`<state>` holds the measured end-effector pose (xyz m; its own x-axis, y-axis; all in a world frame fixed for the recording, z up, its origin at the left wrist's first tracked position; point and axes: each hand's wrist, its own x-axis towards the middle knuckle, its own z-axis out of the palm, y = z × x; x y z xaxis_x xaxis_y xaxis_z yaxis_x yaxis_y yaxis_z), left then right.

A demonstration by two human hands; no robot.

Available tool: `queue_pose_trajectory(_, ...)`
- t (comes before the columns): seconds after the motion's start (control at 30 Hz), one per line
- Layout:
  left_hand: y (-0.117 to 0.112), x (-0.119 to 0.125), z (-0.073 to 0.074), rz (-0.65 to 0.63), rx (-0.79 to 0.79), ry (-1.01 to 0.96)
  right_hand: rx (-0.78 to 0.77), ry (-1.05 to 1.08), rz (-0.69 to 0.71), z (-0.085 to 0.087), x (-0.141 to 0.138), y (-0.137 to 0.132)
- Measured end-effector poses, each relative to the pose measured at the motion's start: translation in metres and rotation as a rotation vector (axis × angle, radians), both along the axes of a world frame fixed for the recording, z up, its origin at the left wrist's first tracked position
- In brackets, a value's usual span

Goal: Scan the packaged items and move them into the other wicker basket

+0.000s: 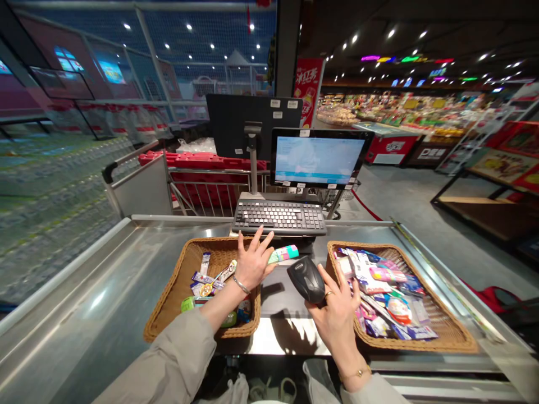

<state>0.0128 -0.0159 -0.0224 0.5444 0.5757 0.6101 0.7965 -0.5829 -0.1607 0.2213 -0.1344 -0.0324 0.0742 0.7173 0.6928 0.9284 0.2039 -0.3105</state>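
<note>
My left hand (252, 264) reaches over the right rim of the left wicker basket (166, 297), fingers stretched toward the keyboard. Its thumb side grips a slim tube-shaped pack (287, 253) in turquoise and pink, whose near end is hidden by the hand. My right hand (337, 306) is closed round a black barcode scanner (306, 279), its head pointing up and left toward the pack. Small wrapped sweets, a Dove bar (228, 271) and a green container (188, 304) lie in the left basket. The right wicker basket (457, 331) holds many mixed packets.
A black keyboard (280, 217) stands behind my hands, below a lit monitor (318, 159). Both baskets rest on a metal counter (101, 280) with raised edges. Shopping carts (202, 191) stand beyond it; stacked bottles (54, 207) are at the left.
</note>
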Motion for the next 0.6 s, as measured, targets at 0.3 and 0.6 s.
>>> queue_pose_trajectory(0.3, -0.002, 0.009, 0.004, -0.021, -0.002, -0.005, -0.037, -0.041, 0.005, 0.001, 0.007, -0.004)
queue_pose_trajectory(0.6, -0.002, 0.012, 0.004, -0.029, -0.012, -0.009, -0.046, -0.018, 0.002, 0.003, 0.008, -0.008)
